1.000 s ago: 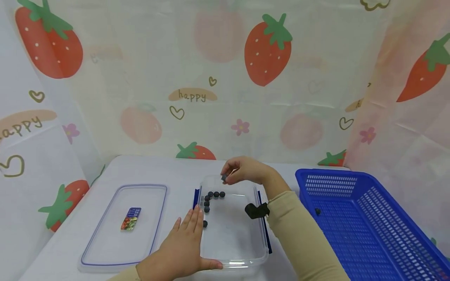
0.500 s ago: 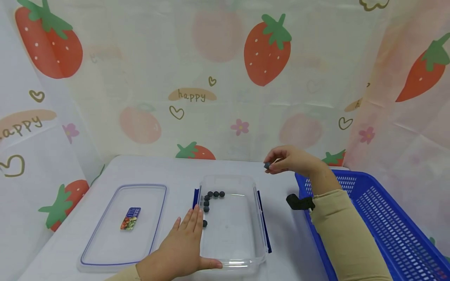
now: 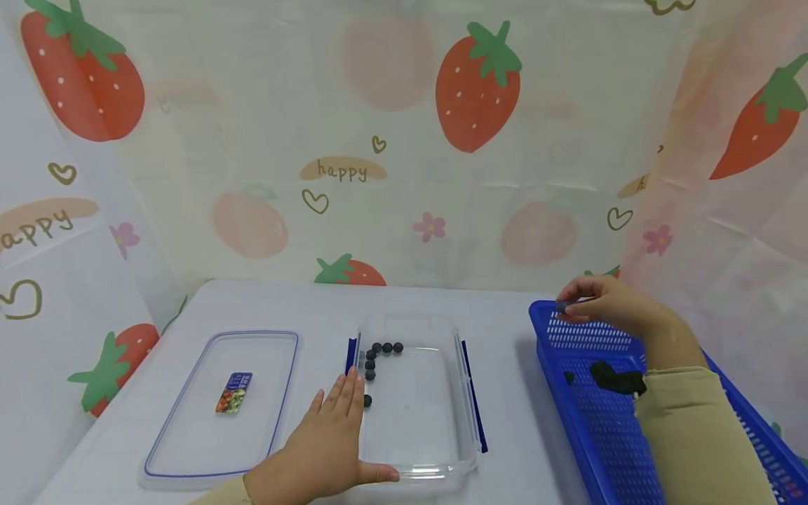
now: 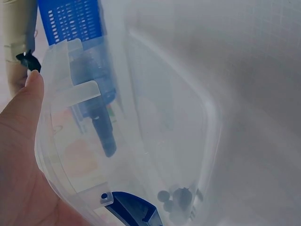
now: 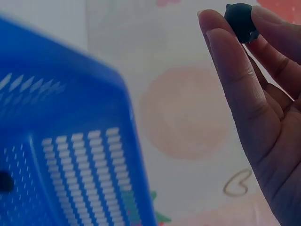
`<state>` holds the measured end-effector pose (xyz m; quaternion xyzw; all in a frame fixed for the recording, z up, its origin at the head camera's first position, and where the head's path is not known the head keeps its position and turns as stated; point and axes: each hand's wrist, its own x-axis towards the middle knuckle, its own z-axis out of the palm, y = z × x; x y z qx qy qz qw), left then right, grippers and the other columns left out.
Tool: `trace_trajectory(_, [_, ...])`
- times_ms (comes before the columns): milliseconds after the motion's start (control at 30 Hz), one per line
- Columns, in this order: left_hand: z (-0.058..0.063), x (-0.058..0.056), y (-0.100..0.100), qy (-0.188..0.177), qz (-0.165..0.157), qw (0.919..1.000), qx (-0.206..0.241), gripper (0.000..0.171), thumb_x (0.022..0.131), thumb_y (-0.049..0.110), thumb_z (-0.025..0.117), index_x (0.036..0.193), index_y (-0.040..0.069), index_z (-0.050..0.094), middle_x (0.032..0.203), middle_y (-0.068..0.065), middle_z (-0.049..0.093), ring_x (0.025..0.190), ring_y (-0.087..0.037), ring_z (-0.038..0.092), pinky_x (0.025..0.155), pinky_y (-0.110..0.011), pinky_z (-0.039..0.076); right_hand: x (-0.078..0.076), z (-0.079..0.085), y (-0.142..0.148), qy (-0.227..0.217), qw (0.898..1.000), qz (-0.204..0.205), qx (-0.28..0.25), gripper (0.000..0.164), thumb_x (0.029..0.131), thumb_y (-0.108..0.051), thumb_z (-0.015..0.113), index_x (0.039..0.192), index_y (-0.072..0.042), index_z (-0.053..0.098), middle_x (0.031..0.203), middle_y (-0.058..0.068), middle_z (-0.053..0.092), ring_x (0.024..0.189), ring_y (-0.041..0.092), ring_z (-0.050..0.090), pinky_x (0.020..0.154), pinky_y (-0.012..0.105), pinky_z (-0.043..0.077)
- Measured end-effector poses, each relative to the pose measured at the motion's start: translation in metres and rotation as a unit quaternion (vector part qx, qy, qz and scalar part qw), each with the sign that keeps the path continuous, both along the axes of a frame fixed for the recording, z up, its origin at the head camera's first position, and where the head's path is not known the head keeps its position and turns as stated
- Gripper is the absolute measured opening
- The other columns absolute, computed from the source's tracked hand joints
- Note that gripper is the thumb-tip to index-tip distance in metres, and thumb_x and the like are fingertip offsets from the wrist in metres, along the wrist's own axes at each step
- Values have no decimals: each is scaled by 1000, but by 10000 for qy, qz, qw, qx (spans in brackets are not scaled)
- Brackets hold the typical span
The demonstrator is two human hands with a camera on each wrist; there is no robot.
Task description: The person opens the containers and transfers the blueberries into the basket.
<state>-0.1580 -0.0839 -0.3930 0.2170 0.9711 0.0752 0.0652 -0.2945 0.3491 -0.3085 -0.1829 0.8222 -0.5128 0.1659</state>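
While R hand [image 3: 615,308] pinches dark ball [image 5: 241,22] btwn thumb & fingertips, nr far-L corner of blue basket [image 3: 612,442], L hand [image 3: 322,442] rests on clear box [image 3: 429,421], fingers straight, thumb spread; more balls [image 3: 388,348] inside. Lid [image 3: 208,438] L of box.

Strawberry-print back curtain [image 3: 404,189] bore "happy" in script on a tan band [image 3: 343,169]. Left panel [image 3: 57,263] read "appy", frame-cut. Band at right fold [image 3: 634,186] showed "h". Label [image 3: 233,393] on clear lid [image 3: 261,400]: print too small.
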Motion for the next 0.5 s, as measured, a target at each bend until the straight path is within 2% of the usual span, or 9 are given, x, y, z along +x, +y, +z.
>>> trace_trajectory(267, [0, 0, 0, -80, -11, 10000, 12, 124, 63, 86, 42, 143, -5, 15, 151, -21, 8, 138, -36, 9, 104, -58, 17, 15, -22, 40, 152, 9988, -63, 457, 22, 89, -7, 57, 102, 10, 53, 94, 6, 61, 88, 17, 62, 78, 30, 51])
trace_trajectory(500, [-1, -1, -1, -27, -28, 10000, 50, 125, 62, 86, 42, 143, -6, 16, 150, -22, 9, 137, -36, 10, 104, -58, 18, 27, -41, 72, -346, 9977, -228, 545, 26, 91, -9, 55, 103, 14, 52, 96, 7, 62, 90, 18, 62, 79, 29, 50])
